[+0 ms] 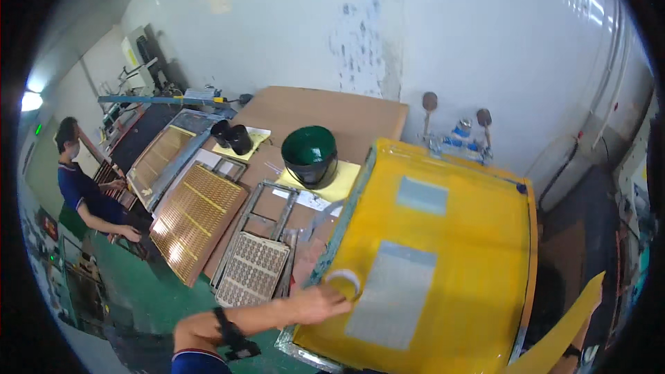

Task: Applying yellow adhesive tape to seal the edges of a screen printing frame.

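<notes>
A screen printing frame [478, 249] with a yellow coating and two greyish rectangular windows leans before me. Over its lower left part, my left hand [322, 305] is closed on a pale ring that looks like a roll of tape [346, 277]. A black band circles my left forearm. At the lower right, my right hand [585, 322] grips a long yellow sheet [564, 325] near its edge; the sheet hides some of the fingers. The sheet is tilted, beside the frame's right edge.
Beyond the frame's left side, a dark green bucket [312, 159] stands on yellow paper. Two black cups [239, 140], a stack of printed sheets [253, 266] and a gold patterned panel [197, 218] lie further left. A person [86, 187] works at far left.
</notes>
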Demonstrator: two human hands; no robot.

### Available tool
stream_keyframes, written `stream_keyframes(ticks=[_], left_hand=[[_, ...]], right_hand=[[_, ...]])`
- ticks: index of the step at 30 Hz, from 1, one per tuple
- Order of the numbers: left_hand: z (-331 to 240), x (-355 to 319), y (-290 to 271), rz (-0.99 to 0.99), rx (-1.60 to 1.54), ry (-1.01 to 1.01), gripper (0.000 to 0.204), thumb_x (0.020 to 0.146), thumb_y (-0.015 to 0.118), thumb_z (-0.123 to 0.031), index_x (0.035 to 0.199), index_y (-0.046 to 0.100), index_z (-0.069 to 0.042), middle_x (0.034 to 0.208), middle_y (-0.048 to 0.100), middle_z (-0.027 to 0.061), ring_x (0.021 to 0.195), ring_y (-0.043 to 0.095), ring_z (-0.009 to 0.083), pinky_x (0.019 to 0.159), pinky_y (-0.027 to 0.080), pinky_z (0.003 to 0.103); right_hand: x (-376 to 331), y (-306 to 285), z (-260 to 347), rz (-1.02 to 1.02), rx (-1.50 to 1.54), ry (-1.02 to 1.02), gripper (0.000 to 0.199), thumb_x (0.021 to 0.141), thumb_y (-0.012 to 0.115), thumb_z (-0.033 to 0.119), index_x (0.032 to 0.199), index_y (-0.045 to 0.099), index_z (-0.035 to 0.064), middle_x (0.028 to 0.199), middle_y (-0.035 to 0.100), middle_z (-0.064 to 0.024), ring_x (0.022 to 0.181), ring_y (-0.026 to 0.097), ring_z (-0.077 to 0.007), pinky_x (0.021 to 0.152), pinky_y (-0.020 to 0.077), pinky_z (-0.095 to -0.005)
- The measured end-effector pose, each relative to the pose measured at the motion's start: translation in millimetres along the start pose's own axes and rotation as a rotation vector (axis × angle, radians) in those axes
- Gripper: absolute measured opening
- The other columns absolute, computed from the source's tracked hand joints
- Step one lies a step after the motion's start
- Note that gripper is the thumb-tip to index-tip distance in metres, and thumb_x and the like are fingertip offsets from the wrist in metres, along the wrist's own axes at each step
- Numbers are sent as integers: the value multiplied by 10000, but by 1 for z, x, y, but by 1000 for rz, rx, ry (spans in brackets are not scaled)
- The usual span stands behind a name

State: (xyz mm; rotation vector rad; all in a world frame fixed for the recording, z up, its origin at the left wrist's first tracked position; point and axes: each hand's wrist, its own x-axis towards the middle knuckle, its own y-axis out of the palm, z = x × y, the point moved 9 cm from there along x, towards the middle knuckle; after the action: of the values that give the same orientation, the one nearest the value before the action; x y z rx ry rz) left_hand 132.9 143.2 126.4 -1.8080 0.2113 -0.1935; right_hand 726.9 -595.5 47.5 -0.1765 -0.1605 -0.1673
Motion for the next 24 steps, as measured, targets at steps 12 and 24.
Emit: stream_keyframes(ticks=[12, 24], left_hand=[[-113, 51, -250, -354, -791, 472, 604, 848, 731, -250, 1362, 485, -49, 1301, 570, 148, 1196, 565, 345, 1006, 471, 430], [276, 179, -157, -640, -132, -649, 285, 761, 831, -270, 874, 698, -44, 883, 712, 167, 828, 686, 350, 785, 541, 413]], right_hand=[[47, 173, 46, 170, -38, -198, 297, 946, 609, 126, 1223, 683, 50, 977, 707, -26, 805, 658, -128, 723, 533, -269], [55, 302, 104, 132, -288, -226, 141, 763, 811, 61, 792, 714, -37, 726, 625, 0, 677, 534, -98, 629, 437, -285]])
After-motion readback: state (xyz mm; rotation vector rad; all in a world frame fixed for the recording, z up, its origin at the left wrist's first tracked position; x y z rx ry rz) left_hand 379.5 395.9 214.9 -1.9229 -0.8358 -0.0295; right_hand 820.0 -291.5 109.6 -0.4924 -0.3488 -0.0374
